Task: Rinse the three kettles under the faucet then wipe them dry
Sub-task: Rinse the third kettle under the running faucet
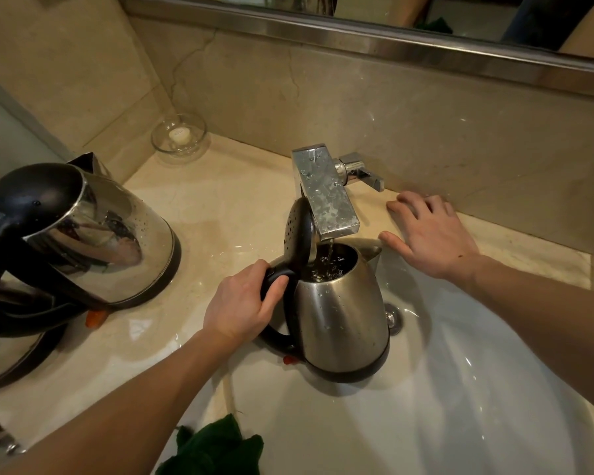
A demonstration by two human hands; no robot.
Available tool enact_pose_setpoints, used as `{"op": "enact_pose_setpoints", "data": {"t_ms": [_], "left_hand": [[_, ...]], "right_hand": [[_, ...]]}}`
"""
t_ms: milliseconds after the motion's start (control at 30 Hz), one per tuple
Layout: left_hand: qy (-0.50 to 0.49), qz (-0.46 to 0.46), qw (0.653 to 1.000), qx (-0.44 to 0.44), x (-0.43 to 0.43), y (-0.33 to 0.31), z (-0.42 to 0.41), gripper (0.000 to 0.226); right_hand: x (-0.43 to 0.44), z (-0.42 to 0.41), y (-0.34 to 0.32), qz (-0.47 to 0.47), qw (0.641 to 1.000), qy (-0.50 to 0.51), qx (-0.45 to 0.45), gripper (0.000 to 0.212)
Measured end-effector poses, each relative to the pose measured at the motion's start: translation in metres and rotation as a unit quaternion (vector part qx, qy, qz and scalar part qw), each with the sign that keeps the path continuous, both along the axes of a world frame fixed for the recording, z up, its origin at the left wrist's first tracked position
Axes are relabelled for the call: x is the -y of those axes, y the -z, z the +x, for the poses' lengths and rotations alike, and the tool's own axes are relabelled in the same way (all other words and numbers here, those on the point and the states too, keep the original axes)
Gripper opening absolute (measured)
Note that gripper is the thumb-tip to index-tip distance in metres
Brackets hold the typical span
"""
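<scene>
A steel kettle (343, 313) with its black lid up stands in the white sink (460, 389) under the chrome faucet (326, 197). Water runs from the spout into its open top. My left hand (240, 303) grips the kettle's black handle. My right hand (429, 234) rests flat on the counter beside the faucet, fingers spread, just below the faucet lever (360, 169). A second steel kettle (93, 234) with a black lid stands on the counter at the left, wet with drops. A third kettle is only partly seen at the far left edge (11, 358).
A glass dish (180, 135) with a small white soap sits in the back corner of the beige counter (220, 200). A dark green cloth (213, 447) lies at the sink's near rim. A mirror ledge (357, 36) runs above the backsplash.
</scene>
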State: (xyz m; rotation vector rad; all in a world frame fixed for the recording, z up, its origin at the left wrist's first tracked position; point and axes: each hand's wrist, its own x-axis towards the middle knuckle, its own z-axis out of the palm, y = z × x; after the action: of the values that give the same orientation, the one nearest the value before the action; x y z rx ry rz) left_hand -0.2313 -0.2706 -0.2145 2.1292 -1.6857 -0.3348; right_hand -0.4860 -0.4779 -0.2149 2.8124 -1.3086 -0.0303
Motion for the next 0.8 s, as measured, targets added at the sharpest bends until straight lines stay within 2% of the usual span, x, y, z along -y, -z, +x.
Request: {"op": "enact_pose_setpoints", "data": {"t_ms": [800], "left_hand": [[-0.003,-0.011,1.000,-0.005,-0.0009,-0.0047,-0.0041,0.056]], "right_hand": [[0.0014,-0.0016,0.0019,0.026,0.999,0.009,0.041,0.065]]}}
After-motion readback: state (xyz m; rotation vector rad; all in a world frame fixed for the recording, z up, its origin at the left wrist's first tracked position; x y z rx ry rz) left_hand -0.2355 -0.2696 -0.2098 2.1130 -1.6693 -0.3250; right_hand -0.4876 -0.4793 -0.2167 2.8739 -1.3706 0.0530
